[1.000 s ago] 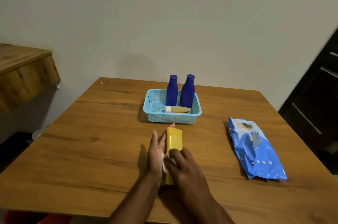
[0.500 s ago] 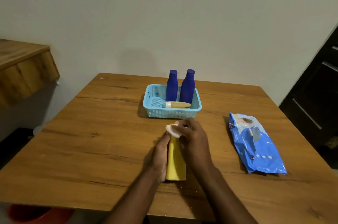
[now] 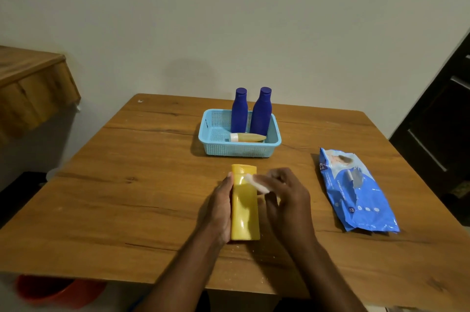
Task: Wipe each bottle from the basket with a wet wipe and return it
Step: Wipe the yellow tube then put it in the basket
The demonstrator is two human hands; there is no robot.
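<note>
A yellow bottle (image 3: 244,206) lies flat on the wooden table (image 3: 127,184), cap end pointing away from me. My left hand (image 3: 220,212) holds it along its left side. My right hand (image 3: 287,199) pinches a white wet wipe (image 3: 255,182) against the bottle's upper right part. Behind them stands a light blue basket (image 3: 216,138) with two upright dark blue bottles (image 3: 239,110) (image 3: 261,112) and a small tan bottle (image 3: 248,137) lying on its side.
A blue pack of wet wipes (image 3: 356,189) lies on the table to the right. A wooden shelf (image 3: 30,82) juts out at the left. A dark cabinet (image 3: 442,118) stands at the right, and a red bucket (image 3: 56,291) sits below the table's front edge.
My right hand with the wipe went up the bottle to its cap, then slid back down and to the right. The left hand has kept hold of the bottle's side.
</note>
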